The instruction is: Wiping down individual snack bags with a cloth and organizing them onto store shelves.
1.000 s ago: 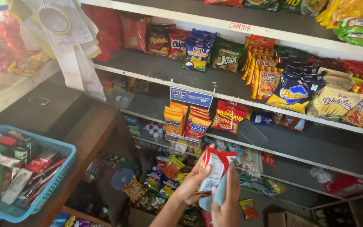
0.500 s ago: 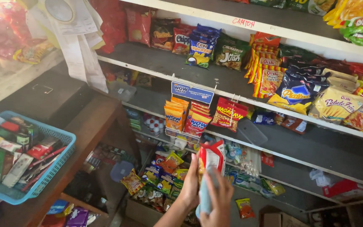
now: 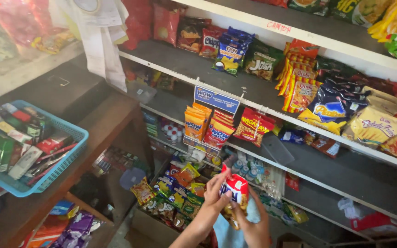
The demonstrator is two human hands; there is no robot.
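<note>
Low in the middle of the frame, the left hand [image 3: 217, 189] and the right hand [image 3: 253, 220] both pinch a red and white snack packet [image 3: 235, 190]. It is held up in front of the lower shelf [image 3: 318, 181], and a blue basket [image 3: 56, 172] sits at the left on the tabletop [image 3: 111, 124].

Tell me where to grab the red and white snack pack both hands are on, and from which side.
Grip the red and white snack pack by its side edges near the top, coming from below, probably: it stands upright between the left hand and right hand, with the shelf behind.
</note>
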